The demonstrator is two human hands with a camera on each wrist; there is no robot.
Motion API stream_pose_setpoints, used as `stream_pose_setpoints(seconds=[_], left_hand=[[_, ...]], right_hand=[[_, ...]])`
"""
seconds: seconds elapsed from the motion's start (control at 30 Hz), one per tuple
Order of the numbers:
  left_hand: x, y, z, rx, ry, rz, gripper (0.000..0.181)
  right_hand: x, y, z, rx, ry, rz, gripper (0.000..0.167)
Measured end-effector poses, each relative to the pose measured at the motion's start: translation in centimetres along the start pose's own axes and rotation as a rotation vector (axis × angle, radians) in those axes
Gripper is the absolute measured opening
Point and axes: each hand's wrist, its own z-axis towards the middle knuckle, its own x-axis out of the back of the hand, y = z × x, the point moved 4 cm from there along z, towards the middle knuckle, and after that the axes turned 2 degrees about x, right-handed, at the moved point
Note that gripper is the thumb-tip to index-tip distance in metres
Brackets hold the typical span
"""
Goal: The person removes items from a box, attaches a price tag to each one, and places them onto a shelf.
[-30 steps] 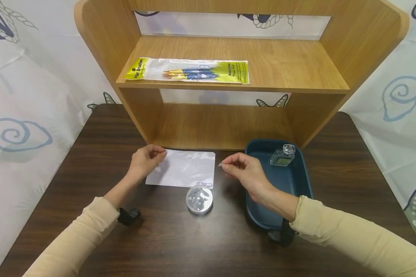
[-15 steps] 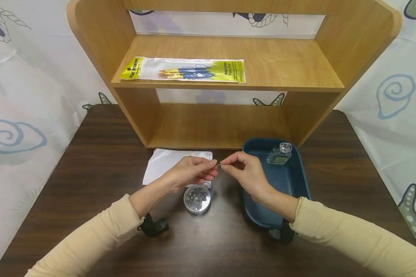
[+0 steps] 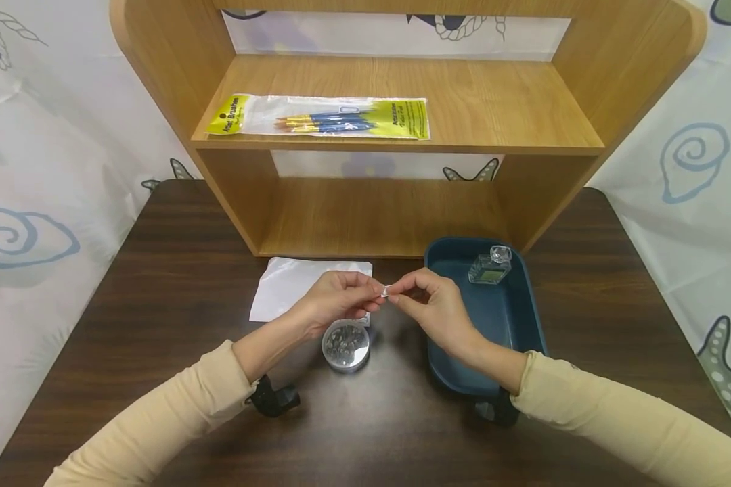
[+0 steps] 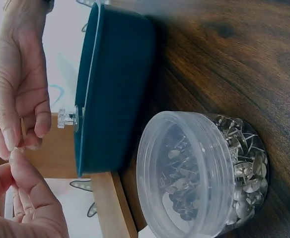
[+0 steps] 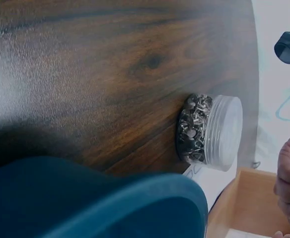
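Since a second ago, the person's left hand (image 3: 340, 299) has left the corner of the white sheet (image 3: 286, 281) and come across to meet the right hand (image 3: 436, 306), which holds much the same spot above the table (image 3: 365, 433). Thumbs and forefingers are closed to a narrow pinch on both sides, tip to tip, with a small pale piece (image 3: 385, 291) caught between them; from where I stand, I can't tell what it is. It sits in the air, near the tray's side of the sheet. Below, a round tub (image 3: 346, 345) of metal tacks stands upright with its lid on, and a glass bottle (image 3: 489, 268) sits in the blue tray (image 3: 505, 318). My guess is that the step in hand is working this piece with the fingertips; the next move seems to call for a light, steady pinch, one hand keeping hold if the other lets go.
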Motion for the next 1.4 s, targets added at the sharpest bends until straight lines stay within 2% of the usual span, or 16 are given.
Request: stream_pose_setpoints(seconds=[0.13,0.33,0.5,0.67,0.83,0.93,1.13,1.27,1.4], left_hand=[[0.4,-0.5,-0.3,-0.024,0.038,0.049,0.019],[0.7,-0.9,-1.3,-0.057,0.067,0.156,0.016],[0.7,-1.0,-2.5,-0.098,0.061,0.266,0.013],[0.9,-1.2,-3.7,-0.163,0.045,0.409,0.010],[1.7,-2.1,-4.9,-0.253,0.055,0.560,0.005],[2.1,-2.8,-5.6,-0.318,0.089,0.633,0.004],[2.6,-4.2,-6.9,-0.421,0.217,0.773,0.010],[2.7,-5.2,-7.6,-0.446,0.280,0.832,0.014],[2.9,-6.2,-8.1,-0.430,0.305,0.841,0.016]], right_hand=[[-0.2,0.3,-0.3,-0.048,-0.004,-0.002,0.010],[-0.7,0.7,-1.0,-0.129,-0.012,0.095,0.014],[-1.6,0.7,-1.8,-0.133,-0.042,0.109,0.010],[-2.5,0.7,-2.8,-0.097,-0.054,0.016,0.006],[-3.8,0.7,-3.9,-0.026,-0.051,-0.106,0.007],[-4.8,1.0,-4.4,0.029,-0.053,-0.176,0.010],[-6.1,1.7,-5.3,0.134,-0.038,-0.333,0.016],[-6.8,2.0,-5.8,0.170,-0.034,-0.379,0.017],[-7.4,2.3,-6.3,0.193,-0.034,-0.428,0.018]])
